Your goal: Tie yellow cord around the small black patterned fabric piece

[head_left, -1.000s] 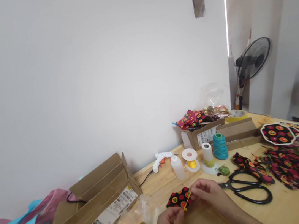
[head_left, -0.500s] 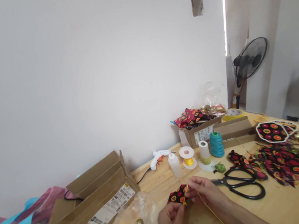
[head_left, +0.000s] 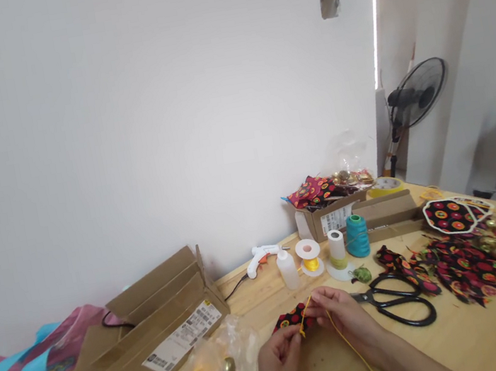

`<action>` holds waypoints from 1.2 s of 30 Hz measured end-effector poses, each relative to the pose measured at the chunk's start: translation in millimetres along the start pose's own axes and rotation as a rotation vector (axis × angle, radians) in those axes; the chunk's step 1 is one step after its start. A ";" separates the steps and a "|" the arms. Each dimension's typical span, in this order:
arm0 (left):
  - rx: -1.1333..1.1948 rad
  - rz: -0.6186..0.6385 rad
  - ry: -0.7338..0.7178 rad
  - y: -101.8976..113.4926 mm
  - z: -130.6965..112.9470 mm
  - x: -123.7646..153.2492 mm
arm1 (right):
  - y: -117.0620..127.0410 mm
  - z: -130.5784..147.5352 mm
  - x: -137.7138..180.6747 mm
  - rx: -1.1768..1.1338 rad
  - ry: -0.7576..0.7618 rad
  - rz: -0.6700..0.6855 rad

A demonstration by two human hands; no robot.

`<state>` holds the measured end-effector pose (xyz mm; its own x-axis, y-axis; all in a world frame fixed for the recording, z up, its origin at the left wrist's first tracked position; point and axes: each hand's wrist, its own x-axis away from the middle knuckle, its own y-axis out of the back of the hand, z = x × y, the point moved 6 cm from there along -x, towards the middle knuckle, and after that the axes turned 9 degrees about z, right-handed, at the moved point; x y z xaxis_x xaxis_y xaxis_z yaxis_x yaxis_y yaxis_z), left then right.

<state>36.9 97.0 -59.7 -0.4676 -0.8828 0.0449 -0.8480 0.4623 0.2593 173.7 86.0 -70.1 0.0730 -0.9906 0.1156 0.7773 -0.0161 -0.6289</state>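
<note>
the left hand [head_left: 282,355] pinches the near edge of a black cloth piece [head_left: 291,318] printed with red and yellow rounds, thumb at a small yellow knot, while the right hand [head_left: 342,314] grips a yellow cord [head_left: 367,368] between its fingertips, the loose length trailing toward the near side of the worktop [head_left: 467,342]. black-handled scissors [head_left: 393,303] lie just right of the right hand, and a clear plastic bag [head_left: 242,346] sits beside the left. behind the hands stand a squeeze bottle [head_left: 289,272], a spool of yellow cord [head_left: 308,250], a white spool [head_left: 336,248] and a teal thread cone [head_left: 358,238]. farther right lies a heap of patterned scraps [head_left: 468,274]; an open cardboard box [head_left: 158,329] rests at left.
</note>
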 end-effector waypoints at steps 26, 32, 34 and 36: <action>-0.013 -0.110 0.059 7.4 6.5 -5.1 | -48.6 28.9 -7.5 1.694 0.423 0.355; -0.009 -0.114 0.079 6.4 11.4 -6.1 | -42.7 25.9 -8.0 1.688 0.432 0.309; -0.010 -0.100 0.075 6.1 12.0 -5.7 | -40.3 24.2 -5.3 1.664 0.439 0.286; -0.014 -0.086 0.075 5.8 12.8 -5.6 | -40.0 23.3 -3.1 1.656 0.442 0.288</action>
<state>31.4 105.7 -70.7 -0.3730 -0.9231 0.0938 -0.8803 0.3841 0.2787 156.9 92.8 -27.4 0.3702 -0.9003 -0.2290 0.5562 0.0173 0.8309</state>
